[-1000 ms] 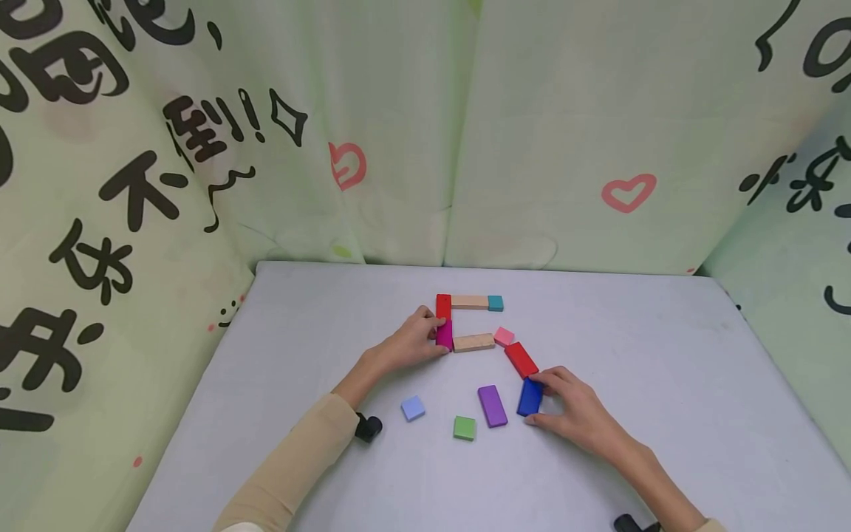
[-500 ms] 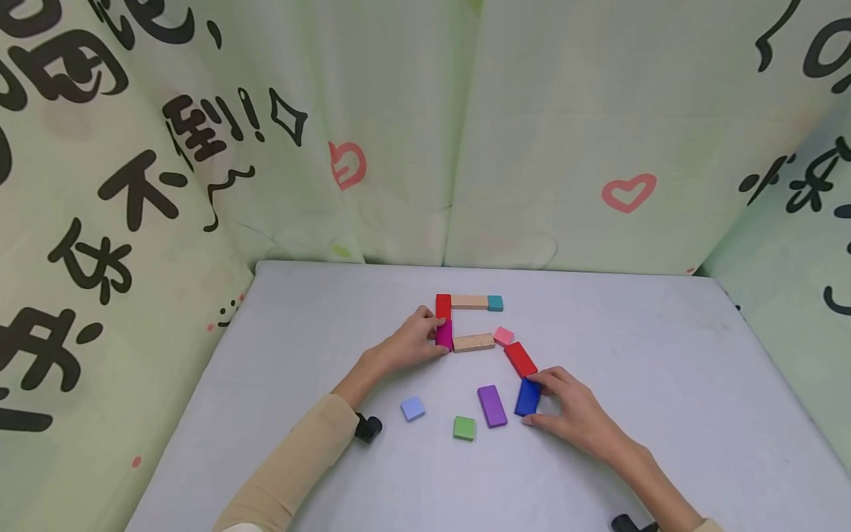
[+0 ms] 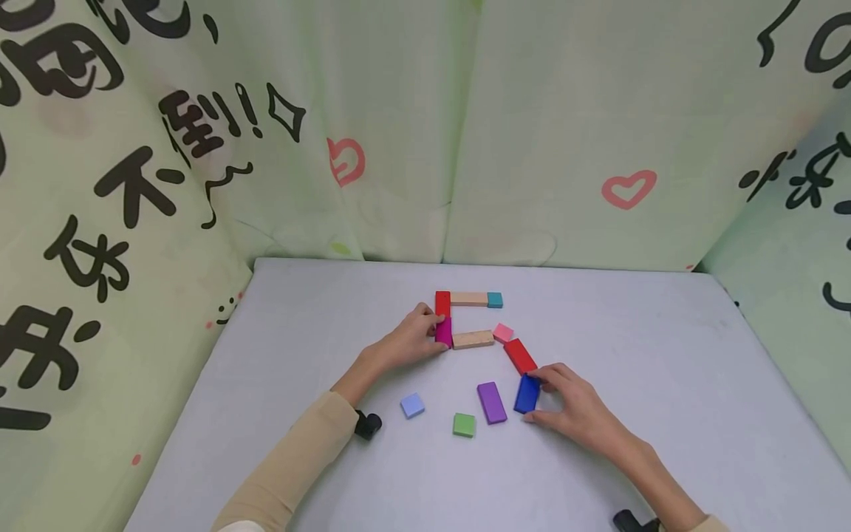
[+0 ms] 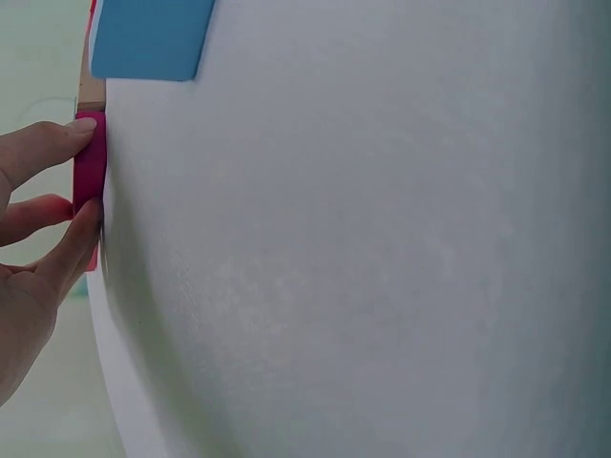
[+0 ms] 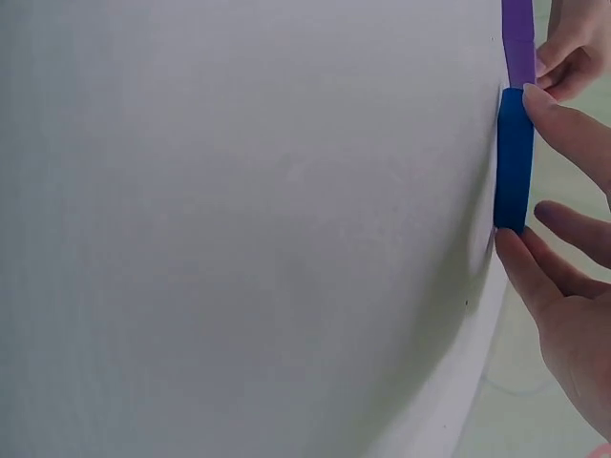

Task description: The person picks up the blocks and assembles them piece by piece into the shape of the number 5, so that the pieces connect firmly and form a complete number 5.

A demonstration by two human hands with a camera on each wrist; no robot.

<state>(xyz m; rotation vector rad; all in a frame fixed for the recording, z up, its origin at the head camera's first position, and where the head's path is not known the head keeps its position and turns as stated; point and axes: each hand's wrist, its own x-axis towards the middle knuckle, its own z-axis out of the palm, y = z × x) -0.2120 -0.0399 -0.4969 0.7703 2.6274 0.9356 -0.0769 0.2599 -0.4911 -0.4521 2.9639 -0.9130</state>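
Observation:
My left hand (image 3: 411,338) holds a magenta block (image 3: 443,334) between thumb and fingers; the same magenta block (image 4: 91,162) shows at the left of the left wrist view. Above it stands a red block (image 3: 442,302), end to end with it. My right hand (image 3: 577,405) pinches a dark blue block (image 3: 527,394) by its two ends, thumb at the near end; the right wrist view shows this blue block (image 5: 514,162) flat on the table. Its far end meets the lower end of a slanted red block (image 3: 520,356). A pink block (image 3: 503,333) touches that red block's upper end.
A wooden block (image 3: 469,299) and a teal block (image 3: 495,300) run right from the upper red block. Another wooden block (image 3: 473,340) lies between magenta and pink. Loose on the white table (image 3: 319,310) are purple (image 3: 492,403), green (image 3: 464,425) and light blue (image 3: 412,406) blocks.
The dark blue block, in my right hand, has shifted slightly left and tilted a little. My left hand stays on the magenta block. The head view has moved very slightly.

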